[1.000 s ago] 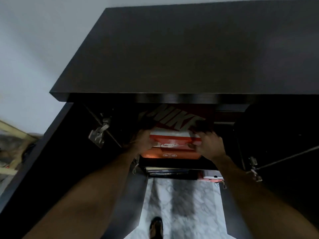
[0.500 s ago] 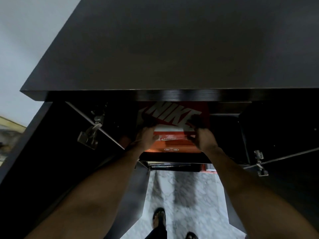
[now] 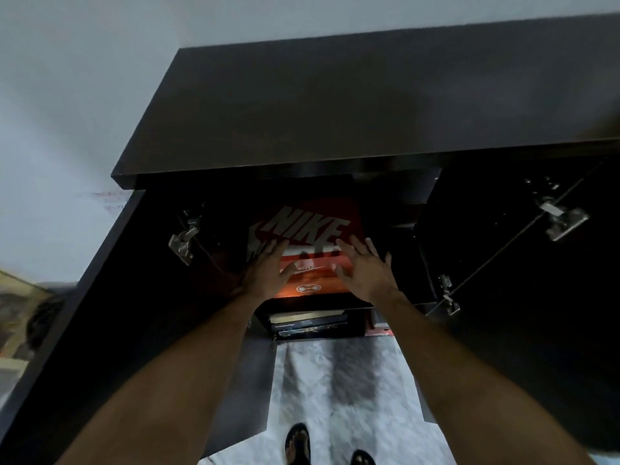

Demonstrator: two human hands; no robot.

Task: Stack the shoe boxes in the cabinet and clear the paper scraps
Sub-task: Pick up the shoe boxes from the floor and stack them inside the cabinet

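Resting on upper shelf of dark cabinet [image 3: 369, 105]: red shoe box [image 3: 310, 226]; left hand [image 3: 265, 275] and right hand [image 3: 367, 271] spread flat, fingers splayed, gripped nothing.

The red box [image 3: 312, 216] in the cabinet bears "NIKE" in big pale letters on its lid, a white swoosh on its front; smaller marks are unreadable.

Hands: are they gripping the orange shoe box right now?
No, both the left hand and right hand are open, fingers spread at the orange shoe box.
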